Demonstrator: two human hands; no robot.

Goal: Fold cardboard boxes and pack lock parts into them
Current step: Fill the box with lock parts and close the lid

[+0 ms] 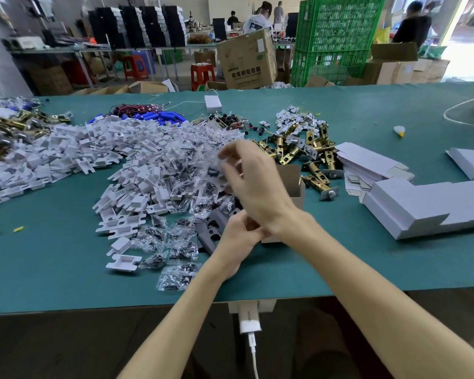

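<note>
The small cardboard box (292, 184) stands on the green table (66, 269) right in front of the person, at the edge of a heap of clear parts bags (181, 253). The left hand (234, 239) has its fingers curled round the box's lower end, steadying it. The right hand (255, 184) hangs above it toward the bags, too blurred for me to tell whether its bent fingers pinch anything. Brass latches (298, 151) lie just beyond the box, with flat box blanks (367, 162) farther right. As I see it, the right wrist could knock the open flaps and tip or crush the box. A slippery bag could also catch the rim and fall outside. The box's long axis runs upright, leaning a little away from the person, with its mouth upward and flaps spread.
</note>
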